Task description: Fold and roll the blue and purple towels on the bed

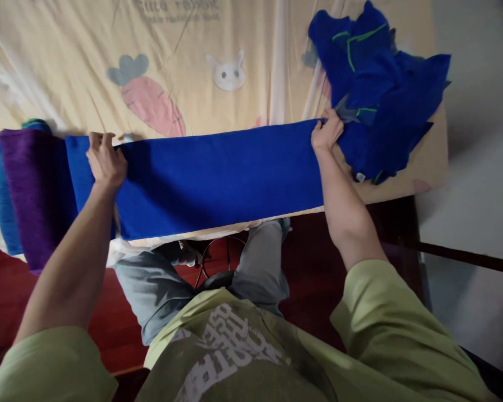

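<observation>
A long blue cloth (pixel 222 176), folded into a strip, lies across the near edge of the covered surface. My left hand (pixel 107 159) is at its upper left corner, fingers bent and closed on the cloth. At the upper right corner my right hand (pixel 327 131) pinches the cloth's edge. Left of the strip, beyond my left hand, lie folded cloths: a purple one (pixel 33 190) and a lighter blue one (pixel 5 195). A crumpled heap of blue cloths (pixel 385 95) with green edging sits just beyond my right hand.
The surface has a cream sheet (pixel 255 50) with carrot and rabbit prints. My legs (pixel 264 262) are under its near edge, above a dark red floor (pixel 305 279). A pale wall or panel (pixel 482 139) stands at the right.
</observation>
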`<state>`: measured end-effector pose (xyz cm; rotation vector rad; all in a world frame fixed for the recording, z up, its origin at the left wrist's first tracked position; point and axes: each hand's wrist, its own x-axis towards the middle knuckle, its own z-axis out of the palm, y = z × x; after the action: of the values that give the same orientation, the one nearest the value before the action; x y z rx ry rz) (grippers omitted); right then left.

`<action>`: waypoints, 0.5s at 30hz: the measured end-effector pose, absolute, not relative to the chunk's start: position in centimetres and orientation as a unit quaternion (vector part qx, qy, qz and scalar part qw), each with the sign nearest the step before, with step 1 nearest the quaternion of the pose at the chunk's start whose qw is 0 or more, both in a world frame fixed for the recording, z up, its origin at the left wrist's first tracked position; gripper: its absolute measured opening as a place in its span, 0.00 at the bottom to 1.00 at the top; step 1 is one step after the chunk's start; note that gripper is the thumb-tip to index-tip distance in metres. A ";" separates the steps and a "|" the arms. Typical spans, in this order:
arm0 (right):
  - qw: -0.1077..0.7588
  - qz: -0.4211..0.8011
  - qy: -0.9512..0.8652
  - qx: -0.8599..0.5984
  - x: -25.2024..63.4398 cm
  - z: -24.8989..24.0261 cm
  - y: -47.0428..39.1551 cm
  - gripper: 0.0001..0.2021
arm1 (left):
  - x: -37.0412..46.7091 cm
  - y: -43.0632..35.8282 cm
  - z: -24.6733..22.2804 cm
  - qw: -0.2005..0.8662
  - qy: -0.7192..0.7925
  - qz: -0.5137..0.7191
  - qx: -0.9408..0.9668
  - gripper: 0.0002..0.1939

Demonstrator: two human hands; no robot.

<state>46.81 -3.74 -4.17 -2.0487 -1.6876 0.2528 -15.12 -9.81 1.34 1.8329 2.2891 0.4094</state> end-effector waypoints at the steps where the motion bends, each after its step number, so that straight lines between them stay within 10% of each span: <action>1: 0.223 0.080 -0.596 -0.767 45.9 -4.2 -4.4 0.21 | -14.6 -10.5 0.9 0.084 0.763 0.153 0.623 0.25; 15: 0.140 0.115 -0.610 -0.771 43.4 -4.4 -7.1 0.29 | -12.1 -13.4 -2.2 0.131 0.740 0.147 0.643 0.40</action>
<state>43.41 -7.06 -4.38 -2.2284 -1.7621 0.3323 -12.15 -13.45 -2.17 1.8680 2.1485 0.4263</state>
